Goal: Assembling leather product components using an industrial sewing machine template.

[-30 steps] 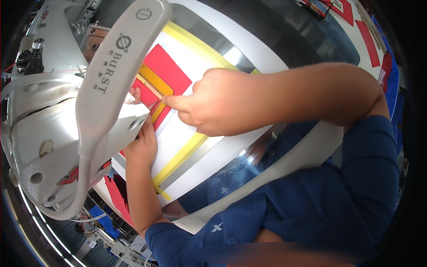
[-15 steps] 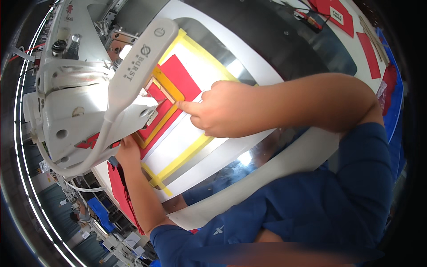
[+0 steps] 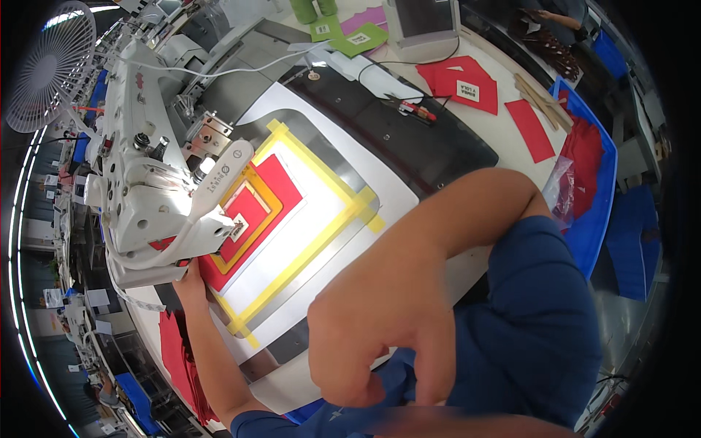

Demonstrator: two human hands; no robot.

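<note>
The right hand [image 3: 376, 343], pressed on the template half a second ago, has been drawn back near the chest, fingers curled on nothing. The yellow-taped template [image 3: 307, 219] lies on the tabletop [image 3: 467, 117], long axis diagonal, its far end under the sewing machine [image 3: 150, 197]. The left hand [image 3: 191, 277] rests at the template's near-left edge; its fingers are hidden, so their grip cannot be told.

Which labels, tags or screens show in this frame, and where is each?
White rectangular label: on the red fabric pieces, table's far right.
Small white labels: on green fabric pieces at the far edge.
Boxy pale monitor: far edge; whether the screen is on cannot be told.
Dark printed marking on the white sewing machine arm: near the needle.
</note>
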